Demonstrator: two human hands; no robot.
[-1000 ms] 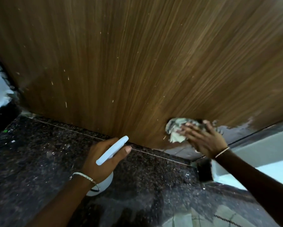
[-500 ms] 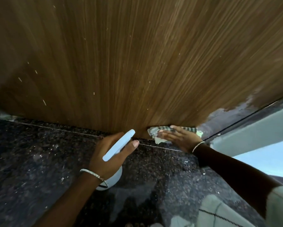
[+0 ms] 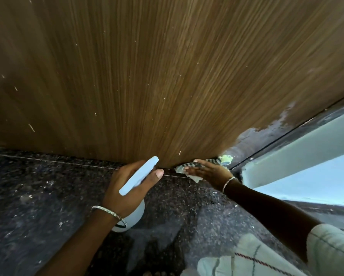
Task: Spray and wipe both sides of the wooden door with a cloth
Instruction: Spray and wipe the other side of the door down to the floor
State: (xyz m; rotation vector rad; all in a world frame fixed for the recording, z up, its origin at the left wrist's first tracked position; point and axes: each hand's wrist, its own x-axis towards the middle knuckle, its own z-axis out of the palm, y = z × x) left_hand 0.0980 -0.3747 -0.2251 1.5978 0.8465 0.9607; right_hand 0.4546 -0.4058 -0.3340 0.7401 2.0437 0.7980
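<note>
Far side: brown wood-grain door point(image 3: 167, 76) upright behind the dark speckled stone floor point(image 3: 37, 196), its bottom edge meeting the floor from left to right. At that bottom edge, near the door's right corner: striped crumpled cloth point(image 3: 181, 169), with the right hand point(image 3: 209, 172) flat on top of it. Just left of the cloth, apart from it, in front of the door: white plastic spray bottle point(image 3: 139, 176) in the left hand point(image 3: 127, 188), over the floor. Right of the door's right edge: pale wall panel point(image 3: 306, 156). Floor's near right corner: light checked garment point(image 3: 266, 255).

I'm looking at a home doorway: a wood-grain door point(image 3: 167, 76) over a dark speckled granite floor point(image 3: 37, 196), pale wall point(image 3: 306, 156) at right.
</note>
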